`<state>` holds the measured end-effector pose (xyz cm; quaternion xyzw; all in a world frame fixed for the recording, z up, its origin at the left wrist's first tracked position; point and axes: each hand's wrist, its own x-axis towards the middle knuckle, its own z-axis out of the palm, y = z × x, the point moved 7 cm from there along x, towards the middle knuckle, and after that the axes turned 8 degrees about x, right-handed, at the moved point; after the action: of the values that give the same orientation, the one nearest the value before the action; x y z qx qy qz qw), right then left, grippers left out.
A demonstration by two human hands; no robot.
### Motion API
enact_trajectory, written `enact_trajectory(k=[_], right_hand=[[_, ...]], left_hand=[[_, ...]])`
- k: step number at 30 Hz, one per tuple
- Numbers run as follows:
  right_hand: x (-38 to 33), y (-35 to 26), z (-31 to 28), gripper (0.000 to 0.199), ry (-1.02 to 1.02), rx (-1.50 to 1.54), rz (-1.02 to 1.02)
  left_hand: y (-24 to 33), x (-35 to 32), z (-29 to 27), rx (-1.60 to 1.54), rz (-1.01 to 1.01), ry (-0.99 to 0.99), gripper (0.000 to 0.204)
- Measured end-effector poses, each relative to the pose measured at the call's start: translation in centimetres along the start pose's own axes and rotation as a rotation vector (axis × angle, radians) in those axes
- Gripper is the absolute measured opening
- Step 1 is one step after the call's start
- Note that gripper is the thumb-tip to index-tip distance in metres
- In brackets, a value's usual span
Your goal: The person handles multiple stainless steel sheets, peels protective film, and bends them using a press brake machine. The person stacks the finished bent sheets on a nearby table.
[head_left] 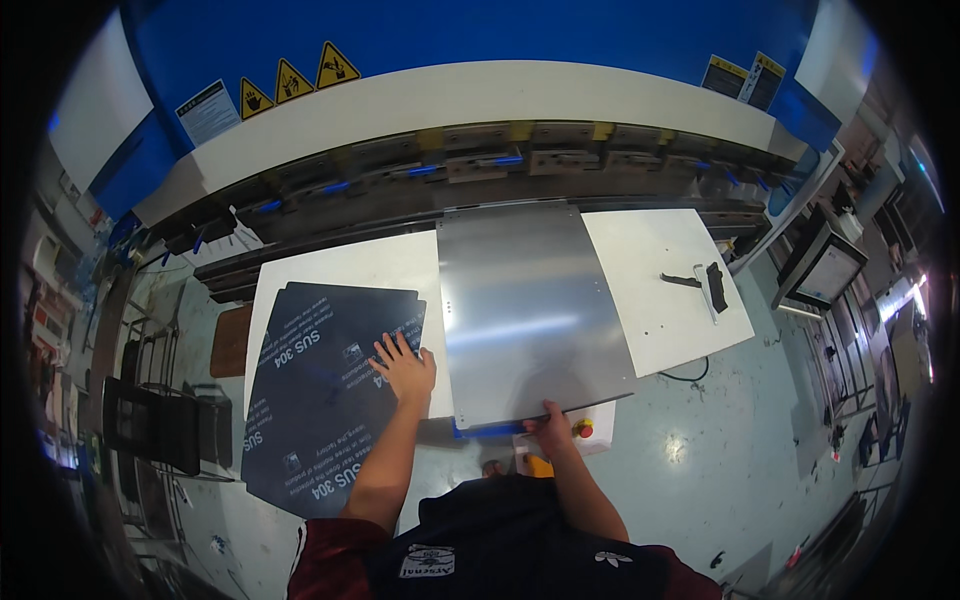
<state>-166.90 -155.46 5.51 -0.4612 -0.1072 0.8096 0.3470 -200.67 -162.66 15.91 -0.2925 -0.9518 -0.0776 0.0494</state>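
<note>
My left hand (405,372) lies flat with its fingers spread on a dark, film-covered metal sheet (325,400) with printed white lettering. That sheet rests at the left and overhangs the near side of the white table. At the near edge of a bare, shiny metal sheet (530,300), my right hand (550,425) has its thumb on top while its other fingers are mostly hidden below. The bare sheet spans the middle of the table, and its far end reaches the dark bed of the bending machine. Small holes show near its corners and sides.
On the white table (655,255) at the right lies a try-square-like tool (712,292) with a dark handle. A red push button (584,428) sits close to my right hand. The press brake's tooling (480,150) runs across the far side. A screen (828,262) stands at the right.
</note>
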Motion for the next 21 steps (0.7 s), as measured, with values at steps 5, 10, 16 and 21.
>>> enact_trajectory(k=[5, 10, 16, 21], right_hand=[[0.1, -0.3, 0.3, 0.043, -0.028, -0.032, -0.007], [-0.2, -0.4, 0.5, 0.042, -0.051, -0.041, -0.032], [-0.5, -0.7, 0.8, 0.043, -0.013, -0.047, -0.082], [-0.9, -1.2, 1.2, 0.048, -0.005, -0.061, -0.118]], left_hand=[[0.1, -0.1, -0.1, -0.003, 0.004, 0.011, 0.072], [0.1, -0.1, 0.0, 0.002, 0.002, 0.008, 0.071], [0.1, -0.1, 0.0, -0.008, 0.0, 0.012, 0.071], [0.1, -0.1, -0.2, -0.007, -0.004, 0.009, 0.07]])
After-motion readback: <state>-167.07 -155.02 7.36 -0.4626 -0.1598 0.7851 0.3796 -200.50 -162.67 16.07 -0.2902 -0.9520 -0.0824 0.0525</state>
